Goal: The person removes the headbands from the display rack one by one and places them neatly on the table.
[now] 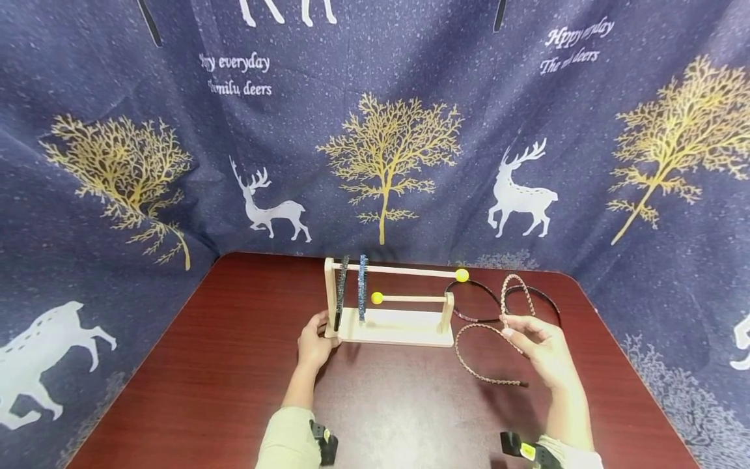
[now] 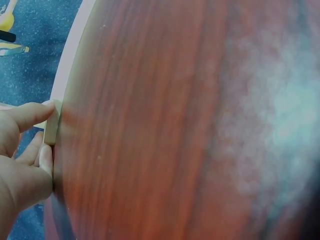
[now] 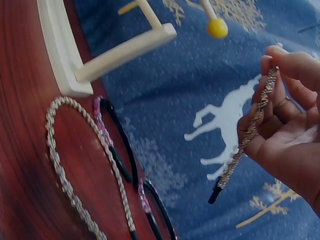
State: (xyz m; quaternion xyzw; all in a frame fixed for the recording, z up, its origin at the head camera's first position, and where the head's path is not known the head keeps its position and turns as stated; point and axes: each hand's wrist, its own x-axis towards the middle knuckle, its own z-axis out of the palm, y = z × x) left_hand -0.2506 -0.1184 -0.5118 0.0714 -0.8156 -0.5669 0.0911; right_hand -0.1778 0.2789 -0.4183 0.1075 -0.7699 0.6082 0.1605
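Observation:
A pale wooden rack [image 1: 398, 335] with two rods tipped in yellow balls stands on the table. My left hand [image 1: 315, 343] grips the left end of its base; the left wrist view shows thumb and fingers at the wooden corner [image 2: 52, 125]. On the upper rod hang a black headband [image 1: 342, 286] and a glittery blue headband [image 1: 362, 286]. Right of the rack, my right hand [image 1: 541, 345] pinches a braided, beaded headband [image 3: 252, 120] and holds it raised, its black tip pointing down in the right wrist view.
Another braided headband [image 1: 459, 355] lies on the table right of the rack, below my right hand. Behind it lie two dark headbands, one with pink glitter [image 3: 102, 122], the other farther right [image 1: 547, 296]. A blue cloth [image 1: 398, 58] with deer and trees hangs behind the red-brown table [image 1: 234, 365].

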